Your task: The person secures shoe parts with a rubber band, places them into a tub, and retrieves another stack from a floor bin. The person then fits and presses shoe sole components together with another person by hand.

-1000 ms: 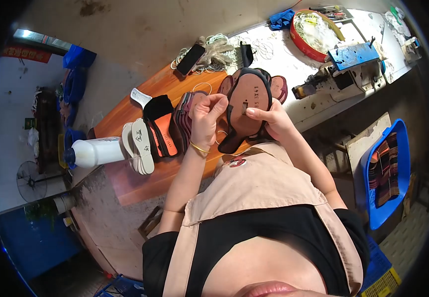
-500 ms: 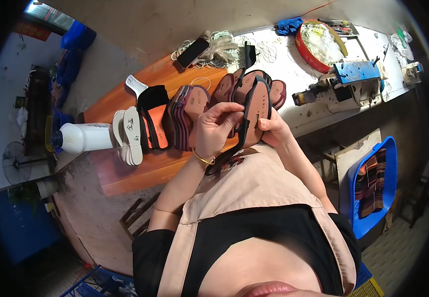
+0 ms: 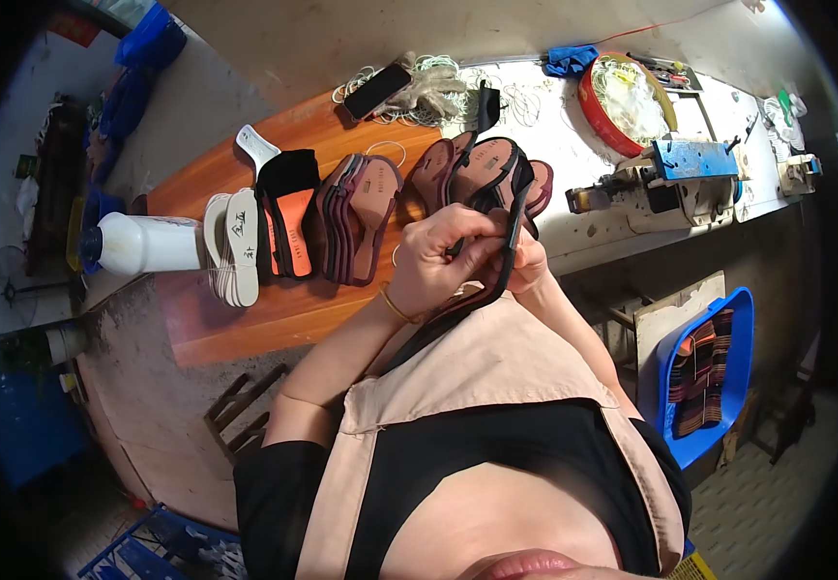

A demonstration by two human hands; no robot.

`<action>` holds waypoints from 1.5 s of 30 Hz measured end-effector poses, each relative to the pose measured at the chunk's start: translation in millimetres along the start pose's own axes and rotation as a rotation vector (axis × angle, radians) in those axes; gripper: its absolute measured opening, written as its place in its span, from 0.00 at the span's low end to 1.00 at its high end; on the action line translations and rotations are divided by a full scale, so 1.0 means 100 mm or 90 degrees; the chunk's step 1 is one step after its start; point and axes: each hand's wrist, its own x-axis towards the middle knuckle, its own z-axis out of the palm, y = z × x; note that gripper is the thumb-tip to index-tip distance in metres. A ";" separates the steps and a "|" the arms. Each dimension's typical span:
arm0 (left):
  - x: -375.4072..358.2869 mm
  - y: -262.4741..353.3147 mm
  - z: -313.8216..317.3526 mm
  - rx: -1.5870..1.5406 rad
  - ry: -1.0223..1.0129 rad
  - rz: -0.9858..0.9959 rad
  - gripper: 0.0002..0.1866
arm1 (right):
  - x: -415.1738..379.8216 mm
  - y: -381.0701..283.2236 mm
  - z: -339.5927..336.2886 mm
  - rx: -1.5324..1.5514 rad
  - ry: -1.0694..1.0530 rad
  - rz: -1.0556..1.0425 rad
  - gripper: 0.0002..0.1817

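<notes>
A brown shoe insole with a black edge point(image 3: 513, 237) is held up over my apron and shows almost edge-on. My left hand point(image 3: 446, 256) is closed on its left side, thumb and forefinger pinched at the black edge. From the right, my right hand point(image 3: 527, 263) grips the same insole, its fingers partly hidden behind it. Just beyond my hands lie more brown insoles with dark edges point(image 3: 489, 164). To the left is a row of brown and maroon insoles point(image 3: 372, 208), then orange and black ones point(image 3: 293, 227) and white pieces with handwriting point(image 3: 239, 230).
A white bottle point(image 3: 148, 244) lies at the wooden board's left end. A phone point(image 3: 377, 93), a glove point(image 3: 430, 92) and cord lie at the back. A red tub point(image 3: 612, 130) and a blue-topped machine point(image 3: 694, 159) stand right. A blue basket point(image 3: 745, 358) holds more insoles.
The insole has turned from showing its brown face to nearly edge-on. Both hands have moved slightly lower with it and closer together. The view has shifted a little.
</notes>
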 end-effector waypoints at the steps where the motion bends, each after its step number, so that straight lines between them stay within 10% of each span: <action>1: 0.00 0.00 0.00 -0.001 0.000 -0.001 0.07 | 0.02 0.01 -0.01 0.000 0.001 0.000 0.20; 22: 0.03 0.05 -0.02 0.093 0.038 0.037 0.07 | 0.00 -0.03 0.05 -0.054 -0.009 -0.054 0.25; 26: 0.01 0.07 -0.04 0.027 -0.003 -0.046 0.06 | -0.03 -0.06 -0.01 -0.049 -0.110 -0.020 0.25; 33: 0.06 0.16 -0.25 -0.370 0.015 -0.346 0.04 | -0.03 -0.14 0.30 -0.151 0.125 -0.062 0.26; 36: 0.09 0.18 -0.38 -0.279 -0.044 -0.346 0.04 | -0.03 -0.19 0.42 -0.230 0.209 -0.068 0.23; 40: 0.27 0.21 -0.28 0.391 -0.198 0.157 0.11 | -0.01 -0.17 0.55 -0.275 0.332 -0.016 0.24; 45: 0.27 0.19 -0.23 0.581 -0.268 0.190 0.11 | 0.03 -0.11 0.57 -0.295 0.358 -0.091 0.20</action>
